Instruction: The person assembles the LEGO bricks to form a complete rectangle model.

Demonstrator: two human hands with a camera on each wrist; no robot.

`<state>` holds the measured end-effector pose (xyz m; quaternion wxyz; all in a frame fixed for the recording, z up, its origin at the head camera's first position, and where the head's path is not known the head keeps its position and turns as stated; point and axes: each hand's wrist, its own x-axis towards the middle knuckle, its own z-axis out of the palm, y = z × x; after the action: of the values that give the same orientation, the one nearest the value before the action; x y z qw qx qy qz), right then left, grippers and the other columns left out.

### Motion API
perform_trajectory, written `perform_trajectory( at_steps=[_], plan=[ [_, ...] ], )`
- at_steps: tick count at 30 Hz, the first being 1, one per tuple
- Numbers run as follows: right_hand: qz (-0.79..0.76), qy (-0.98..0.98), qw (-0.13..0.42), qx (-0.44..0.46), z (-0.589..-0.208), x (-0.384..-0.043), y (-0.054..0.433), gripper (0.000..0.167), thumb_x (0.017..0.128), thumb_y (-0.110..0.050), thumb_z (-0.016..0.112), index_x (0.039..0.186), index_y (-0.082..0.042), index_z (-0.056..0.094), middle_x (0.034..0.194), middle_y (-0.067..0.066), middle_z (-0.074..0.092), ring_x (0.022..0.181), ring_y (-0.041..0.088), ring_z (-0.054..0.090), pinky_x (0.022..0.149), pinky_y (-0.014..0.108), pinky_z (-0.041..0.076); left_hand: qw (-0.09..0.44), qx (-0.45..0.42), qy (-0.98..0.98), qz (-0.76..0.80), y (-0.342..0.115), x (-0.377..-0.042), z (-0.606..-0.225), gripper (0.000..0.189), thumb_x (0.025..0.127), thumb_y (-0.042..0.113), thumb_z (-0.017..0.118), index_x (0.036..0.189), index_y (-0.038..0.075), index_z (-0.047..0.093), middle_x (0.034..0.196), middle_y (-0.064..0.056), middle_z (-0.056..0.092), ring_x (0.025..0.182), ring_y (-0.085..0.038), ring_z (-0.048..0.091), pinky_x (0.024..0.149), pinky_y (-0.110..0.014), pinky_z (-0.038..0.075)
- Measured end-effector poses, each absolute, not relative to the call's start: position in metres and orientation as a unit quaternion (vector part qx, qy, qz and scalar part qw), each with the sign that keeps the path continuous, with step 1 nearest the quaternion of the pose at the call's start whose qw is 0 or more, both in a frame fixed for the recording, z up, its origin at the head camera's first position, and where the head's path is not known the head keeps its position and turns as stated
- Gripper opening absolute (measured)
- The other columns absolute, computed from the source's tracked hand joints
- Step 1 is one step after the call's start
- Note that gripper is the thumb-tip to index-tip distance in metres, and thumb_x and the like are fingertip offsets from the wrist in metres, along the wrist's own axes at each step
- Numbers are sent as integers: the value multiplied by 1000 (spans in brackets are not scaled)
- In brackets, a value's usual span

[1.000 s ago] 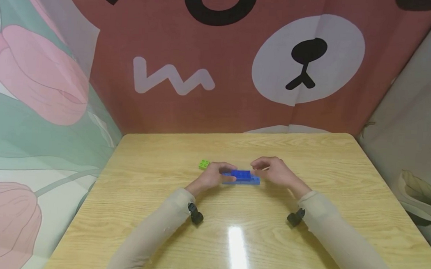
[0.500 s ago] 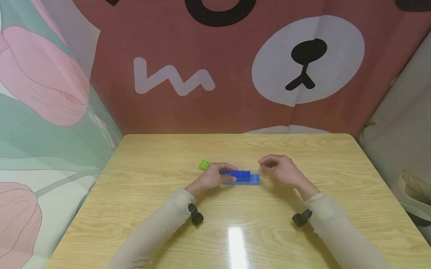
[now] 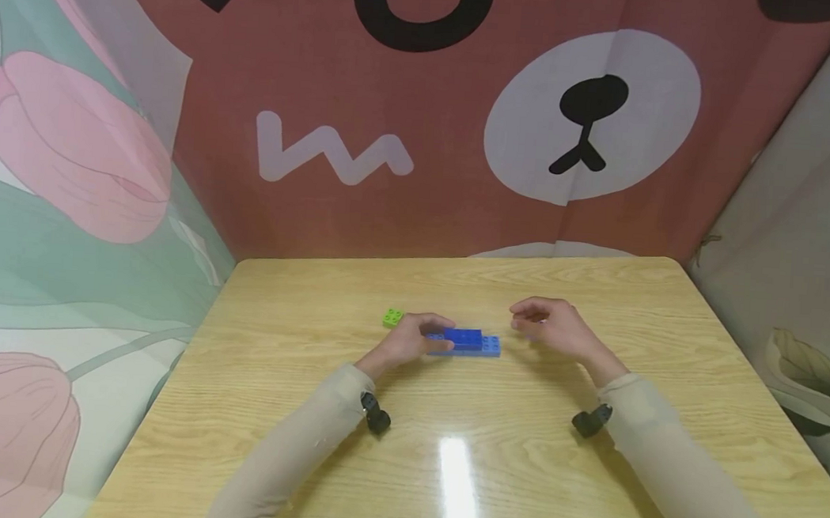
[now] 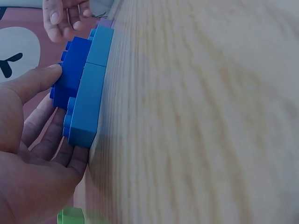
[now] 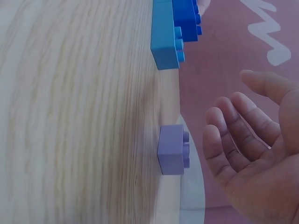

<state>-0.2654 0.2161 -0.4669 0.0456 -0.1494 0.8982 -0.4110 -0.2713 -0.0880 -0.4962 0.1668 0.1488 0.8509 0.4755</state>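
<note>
Two light blue toy bricks [image 4: 88,98] lie end to end on the table, with a dark blue brick [image 3: 464,339] on top across their joint. My left hand [image 3: 412,337] holds this stack at its left end, thumb against the dark blue brick and fingers along the far side. To the right of the stack, my right hand [image 3: 555,327] hovers with loosely bent fingers and nothing between them. A purple brick [image 5: 172,150] sits on the table below that hand, apart from the blue stack; in the head view the hand mostly hides it.
Just left of my left hand, a lime green brick [image 3: 393,317] lies on the wooden table [image 3: 304,442]. A printed cloth [image 3: 432,212] hangs behind the table's back edge, and more cloth hangs on both sides.
My right hand has drawn away to the right from the blue stack, uncovering the studs at its right end. The left hand and the stack have stayed in place.
</note>
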Motion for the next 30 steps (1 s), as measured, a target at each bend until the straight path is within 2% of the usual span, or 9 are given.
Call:
perform_trajectory(
  at_steps=[7, 12, 18, 24, 30],
  plan=[
    [-402, 904, 43, -139, -465, -265, 223, 36, 97, -31, 66, 126, -9, 67, 112, 7, 72, 103, 24, 65, 86, 37, 53, 168, 147, 852, 473, -89, -271, -497, 41, 87, 34, 78, 126, 26, 68, 128, 5, 68, 124, -19, 61, 103, -40, 51],
    [-400, 906, 35, -130, -465, -265, 227, 34, 97, -29, 67, 124, -8, 67, 110, 7, 73, 102, 24, 65, 83, 33, 52, 164, 142, 856, 469, -90, -271, -497, 39, 87, 34, 78, 124, 29, 68, 127, 6, 68, 123, -19, 61, 100, -39, 53],
    [-398, 909, 28, -120, -465, -265, 233, 32, 97, -24, 66, 124, -7, 67, 109, 10, 73, 101, 26, 65, 77, 30, 52, 161, 141, 857, 469, -89, -271, -497, 39, 86, 35, 78, 124, 29, 69, 127, 6, 69, 122, -19, 62, 102, -40, 52],
    [-386, 917, 33, -98, -471, -268, 240, 31, 97, -25, 65, 123, -8, 67, 111, 11, 72, 103, 27, 65, 78, 31, 51, 158, 145, 854, 474, -90, -272, -500, 39, 86, 35, 79, 123, 29, 69, 127, 5, 69, 122, -19, 62, 102, -40, 52],
    [-375, 922, 36, -86, -474, -270, 245, 33, 97, -29, 66, 124, -9, 67, 116, 13, 70, 108, 30, 64, 87, 43, 52, 158, 152, 853, 474, -91, -271, -499, 42, 87, 36, 78, 126, 26, 68, 128, 4, 68, 123, -19, 61, 103, -40, 51]
  ],
)
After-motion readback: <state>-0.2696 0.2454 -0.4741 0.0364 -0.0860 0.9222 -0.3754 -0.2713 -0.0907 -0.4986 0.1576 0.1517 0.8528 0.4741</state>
